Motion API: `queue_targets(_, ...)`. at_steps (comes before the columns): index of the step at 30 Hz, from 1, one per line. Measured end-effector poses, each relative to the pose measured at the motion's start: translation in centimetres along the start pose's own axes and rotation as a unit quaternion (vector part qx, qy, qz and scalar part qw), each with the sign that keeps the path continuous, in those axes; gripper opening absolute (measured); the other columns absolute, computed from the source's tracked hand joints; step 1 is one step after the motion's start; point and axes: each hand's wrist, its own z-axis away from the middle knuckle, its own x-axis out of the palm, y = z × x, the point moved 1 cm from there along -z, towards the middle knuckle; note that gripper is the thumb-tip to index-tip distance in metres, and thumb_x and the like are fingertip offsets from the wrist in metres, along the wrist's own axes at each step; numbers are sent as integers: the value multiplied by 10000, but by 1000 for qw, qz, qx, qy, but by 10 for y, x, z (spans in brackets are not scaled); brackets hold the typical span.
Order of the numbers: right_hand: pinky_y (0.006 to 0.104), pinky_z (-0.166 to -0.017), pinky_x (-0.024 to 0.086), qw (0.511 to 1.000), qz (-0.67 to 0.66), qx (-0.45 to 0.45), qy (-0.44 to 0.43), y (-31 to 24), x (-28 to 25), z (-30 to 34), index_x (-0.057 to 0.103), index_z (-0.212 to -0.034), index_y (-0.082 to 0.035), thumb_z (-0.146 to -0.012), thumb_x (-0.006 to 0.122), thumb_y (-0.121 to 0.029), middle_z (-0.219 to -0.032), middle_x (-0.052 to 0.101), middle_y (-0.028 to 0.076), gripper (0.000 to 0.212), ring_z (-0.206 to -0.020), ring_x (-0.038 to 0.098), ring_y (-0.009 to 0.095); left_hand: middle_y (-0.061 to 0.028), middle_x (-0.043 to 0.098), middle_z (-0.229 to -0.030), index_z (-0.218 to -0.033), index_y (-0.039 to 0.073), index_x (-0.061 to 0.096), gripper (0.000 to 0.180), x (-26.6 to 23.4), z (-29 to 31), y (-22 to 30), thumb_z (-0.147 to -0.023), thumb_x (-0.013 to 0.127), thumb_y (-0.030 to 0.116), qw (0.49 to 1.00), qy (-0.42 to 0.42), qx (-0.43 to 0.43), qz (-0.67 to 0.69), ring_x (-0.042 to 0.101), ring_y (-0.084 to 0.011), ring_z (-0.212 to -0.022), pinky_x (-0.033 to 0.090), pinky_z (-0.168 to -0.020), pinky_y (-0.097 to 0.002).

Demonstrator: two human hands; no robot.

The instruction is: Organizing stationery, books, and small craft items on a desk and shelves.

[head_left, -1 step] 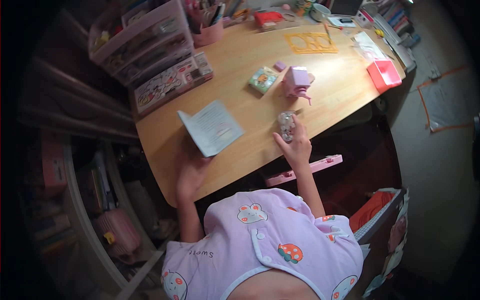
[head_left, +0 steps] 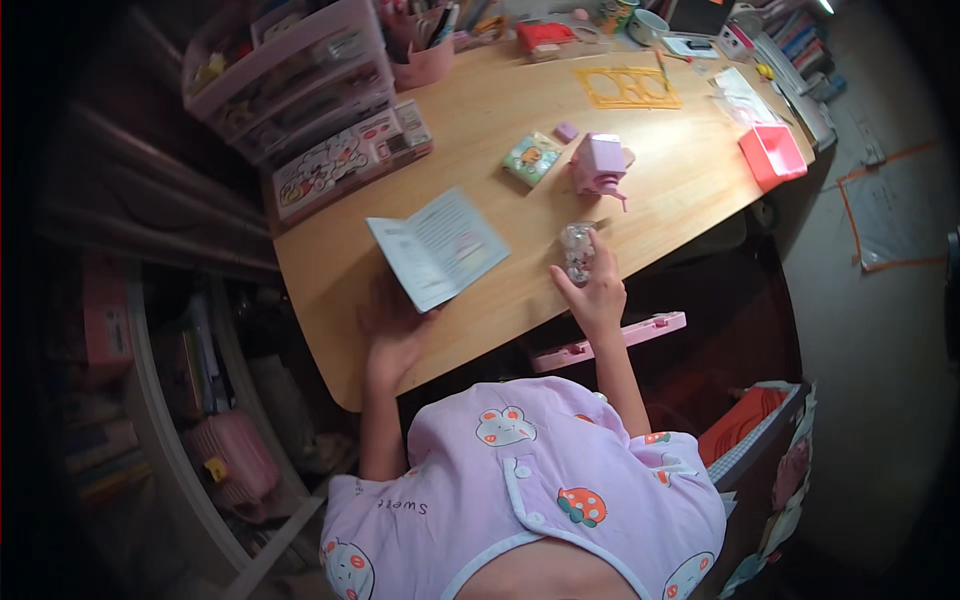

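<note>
one right hand (head_left: pixel 600 292) half-curled around clear case (head_left: pixel 577 250)

Your right hand (head_left: pixel 598 300) has thumb and fingers around a clear, patterned rounded case (head_left: pixel 577 252) near the front edge of the light wooden desk (head_left: pixel 520 85). Your left hand (head_left: pixel 393 338) is at the lower edge of an unfolded pale-blue printed booklet (head_left: pixel 445 250), some fingers hidden. Lilac boxy device with crank (head_left: pixel 600 168) sits beyond the case, beside a small green picture-covered square box (head_left: pixel 531 158).
</note>
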Motion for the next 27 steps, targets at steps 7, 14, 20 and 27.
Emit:
queue_targets(7,397,-805,350,976,155,-102,113,-19,-3,7,371,-1115,-57,-598,643,-292,-1054,428,148,630,-978,430,287,-188,438,-990,-794,-31,507,402,3,-28,0,-828,338,332,970,97,-53,219,406,-342,-915,316,-772,-417)
queue_targets(14,549,-864,196,958,121,-240,-99,-55,40,10,353,-1147,-31,-721,464,-450,-1191,340,148,608,-1119,292,305,-178,469,-869,-930,-3,467,483,1,-50,26,-852,208,397,886,94,-39,452,451,-326,-817,347,-735,-361)
queue_targets(20,540,-886,155,914,4,-366,-177,-54,65,38,482,-970,19,-682,469,-477,-983,470,143,574,-973,399,283,-91,244,-1274,-1197,157,331,461,21,-62,49,-823,255,416,982,-42,126,138,222,-239,-1178,129,-930,-491)
queue_targets(27,425,-858,265,781,63,-180,-595,-77,-8,21,528,-901,-4,-695,524,-306,-933,501,105,366,-970,418,219,-66,227,-1283,-1200,149,324,429,31,-53,58,-802,354,307,987,-31,142,68,217,-207,-1181,137,-938,-473)
